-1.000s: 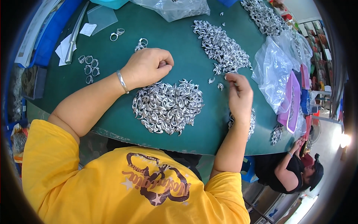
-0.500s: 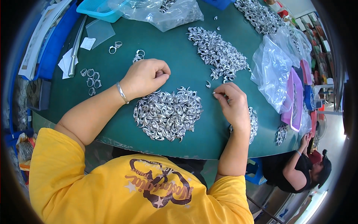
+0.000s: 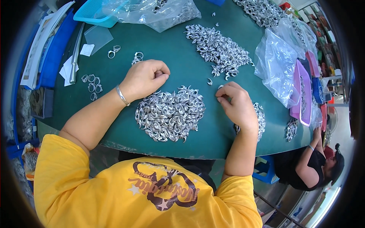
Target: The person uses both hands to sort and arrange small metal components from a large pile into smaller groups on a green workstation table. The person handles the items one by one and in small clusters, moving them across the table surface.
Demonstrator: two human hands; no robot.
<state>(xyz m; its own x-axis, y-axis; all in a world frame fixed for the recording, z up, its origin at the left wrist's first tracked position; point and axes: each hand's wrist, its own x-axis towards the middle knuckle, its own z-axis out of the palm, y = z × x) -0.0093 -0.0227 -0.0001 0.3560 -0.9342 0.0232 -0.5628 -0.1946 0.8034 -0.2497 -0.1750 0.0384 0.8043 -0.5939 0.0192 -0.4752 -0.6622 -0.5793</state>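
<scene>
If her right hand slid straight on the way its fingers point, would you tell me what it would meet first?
The right hand points up and left, so it would likely meet the lone curved silver piece on the green table first; the exact line is uncertain.

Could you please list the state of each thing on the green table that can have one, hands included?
left hand: closed in a fist, resting at the near pile's edge.
right hand: fingers pinched on a small silver piece.
near pile of silver hooks: loose heap, unbagged.
far pile of silver hooks: spread out loose.
clear plastic bag: open, crumpled.
blue basket: upright, at the table's far edge.
rings: lying flat, clustered.
</scene>
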